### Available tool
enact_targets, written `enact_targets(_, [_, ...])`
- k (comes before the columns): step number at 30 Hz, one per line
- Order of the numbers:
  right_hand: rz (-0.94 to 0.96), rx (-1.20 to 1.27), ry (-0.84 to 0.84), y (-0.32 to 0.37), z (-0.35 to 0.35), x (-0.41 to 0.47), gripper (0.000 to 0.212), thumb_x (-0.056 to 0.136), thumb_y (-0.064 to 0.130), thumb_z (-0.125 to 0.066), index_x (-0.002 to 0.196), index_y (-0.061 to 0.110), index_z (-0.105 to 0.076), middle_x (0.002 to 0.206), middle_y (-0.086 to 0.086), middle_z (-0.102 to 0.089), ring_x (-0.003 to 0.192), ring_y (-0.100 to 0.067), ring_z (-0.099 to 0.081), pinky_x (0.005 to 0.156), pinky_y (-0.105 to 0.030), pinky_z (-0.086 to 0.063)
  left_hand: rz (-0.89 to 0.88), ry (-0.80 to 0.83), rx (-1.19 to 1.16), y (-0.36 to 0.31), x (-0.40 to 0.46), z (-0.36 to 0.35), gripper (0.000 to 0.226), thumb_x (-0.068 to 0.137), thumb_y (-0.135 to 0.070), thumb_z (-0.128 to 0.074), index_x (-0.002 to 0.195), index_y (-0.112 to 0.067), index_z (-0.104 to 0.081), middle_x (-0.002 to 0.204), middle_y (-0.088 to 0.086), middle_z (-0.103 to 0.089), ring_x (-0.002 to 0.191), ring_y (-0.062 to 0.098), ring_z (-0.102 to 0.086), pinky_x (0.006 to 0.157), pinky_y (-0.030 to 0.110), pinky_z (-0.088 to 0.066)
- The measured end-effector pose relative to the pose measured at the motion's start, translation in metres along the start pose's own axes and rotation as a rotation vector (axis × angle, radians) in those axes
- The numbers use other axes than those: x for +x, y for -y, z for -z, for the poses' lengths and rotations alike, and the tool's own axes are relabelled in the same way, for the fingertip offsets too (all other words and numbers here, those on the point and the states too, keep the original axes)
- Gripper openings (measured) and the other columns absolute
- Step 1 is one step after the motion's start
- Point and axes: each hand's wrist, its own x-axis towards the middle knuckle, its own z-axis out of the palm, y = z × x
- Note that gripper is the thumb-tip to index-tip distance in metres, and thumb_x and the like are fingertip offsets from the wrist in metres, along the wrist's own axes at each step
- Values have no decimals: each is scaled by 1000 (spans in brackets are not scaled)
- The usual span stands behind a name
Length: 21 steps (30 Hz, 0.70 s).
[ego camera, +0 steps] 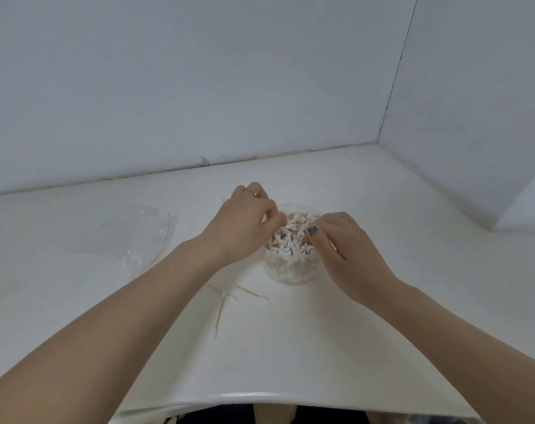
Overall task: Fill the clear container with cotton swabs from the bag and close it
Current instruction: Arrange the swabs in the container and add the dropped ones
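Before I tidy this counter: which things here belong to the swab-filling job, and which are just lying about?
Job:
clear container, open, no lid visible
cotton swabs heaped inside
loose swabs on the counter
plastic bag, looks emptied
left hand and right hand, both at the heap

Lying about:
nothing else on the white counter

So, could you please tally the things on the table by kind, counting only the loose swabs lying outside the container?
Clear container, heaped with swabs: 1
Empty plastic bag: 1
Loose cotton swabs on the table: about 3, some overlap
Hands at the container: 2, left hand and right hand
Total: about 7
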Motion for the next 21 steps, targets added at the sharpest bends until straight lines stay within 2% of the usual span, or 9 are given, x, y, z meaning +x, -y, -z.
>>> enact_targets(3, [-23,60,-5,4,2,-3,36,102,33,-34,88,14,-62,87,13,-58,96,-8,-51,81,-18,-38,-36,-43,-61,-9,4,-1,31,105,-41,-53,82,-22,-63,109,-5,-52,109,17,-43,96,33,-40])
enact_targets(5, [-49,156,-69,9,5,-6,29,102,28,-38,98,16,-64,93,13,-61,93,-5,-55,79,-11,-37,-56,-44,-90,-17,8,-5,30,104,-41,-54,81,-23,-62,109,-5,-53,110,17,-43,95,31,-38])
enact_targets(8, [-135,293,-191,15,9,-7,25,101,24,-39,100,17,-63,96,9,-65,91,-6,-59,75,-9,-38,-11,-13,-233,-25,17,-12,33,103,-42,-56,75,-25,-62,102,-3,-54,116,23,-46,99,35,-41])
enact_targets(10, [-206,383,-219,17,10,-6,27,99,28,-37,103,20,-63,101,8,-67,97,-8,-61,81,-15,-43,44,21,-331,-28,20,-15,38,104,-41,-54,73,-21,-62,94,-3,-54,117,27,-47,99,40,-43])
enact_targets(13, [-235,441,-217,17,11,-3,30,99,30,-36,104,20,-65,104,9,-67,104,-10,-63,90,-32,-51,11,13,-288,-31,20,-18,41,106,-34,-53,70,-15,-58,89,0,-55,109,25,-48,97,37,-37])
enact_targets(17, [-249,470,-235,16,10,-2,32,98,30,-37,102,19,-66,103,6,-69,104,-13,-64,93,-41,-51,-42,7,-174,-36,20,-13,34,103,-41,-56,70,-39,-56,107,-5,-59,116,21,-43,104,36,-33])
enact_targets(21, [-280,529,-297,14,7,-2,29,96,31,-37,97,21,-65,98,5,-68,103,-19,-64,94,-52,-51,9,107,-75,-36,25,-17,38,100,-45,-59,63,-41,-54,110,-7,-55,120,25,-44,109,40,-32])
